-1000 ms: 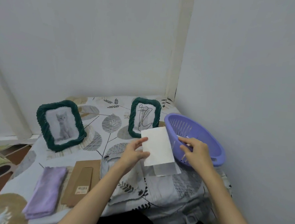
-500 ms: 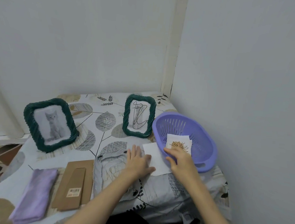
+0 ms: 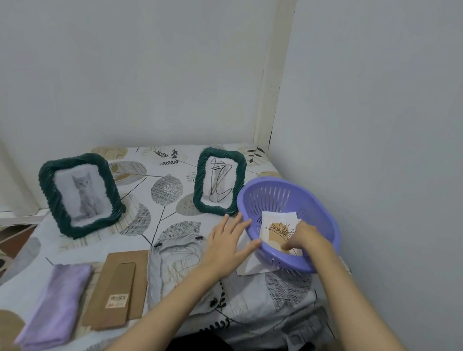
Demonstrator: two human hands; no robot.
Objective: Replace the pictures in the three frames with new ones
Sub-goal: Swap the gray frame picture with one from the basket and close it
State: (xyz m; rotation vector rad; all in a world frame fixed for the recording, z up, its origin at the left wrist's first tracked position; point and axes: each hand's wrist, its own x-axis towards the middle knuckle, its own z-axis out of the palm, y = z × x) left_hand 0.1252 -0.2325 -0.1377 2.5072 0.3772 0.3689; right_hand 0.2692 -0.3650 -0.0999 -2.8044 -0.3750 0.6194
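head | right hand (image 3: 307,238) pinches print (image 3: 277,229) in basket (image 3: 329,228), long axis running away from viewer | left hand (image 3: 226,247) flat, fingers spread, on sheet (image 3: 250,263) beside basket | 2 green frames (image 3: 78,195) (image 3: 220,181) upright, portrait | 1 backing (image 3: 118,286) | 1 cloth (image 3: 55,300)

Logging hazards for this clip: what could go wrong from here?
The purple basket sits tilted near the table's front edge; the right hand pulling out the leaf print could tip it. The white sheet half under the basket might crease if the left hand drags it.
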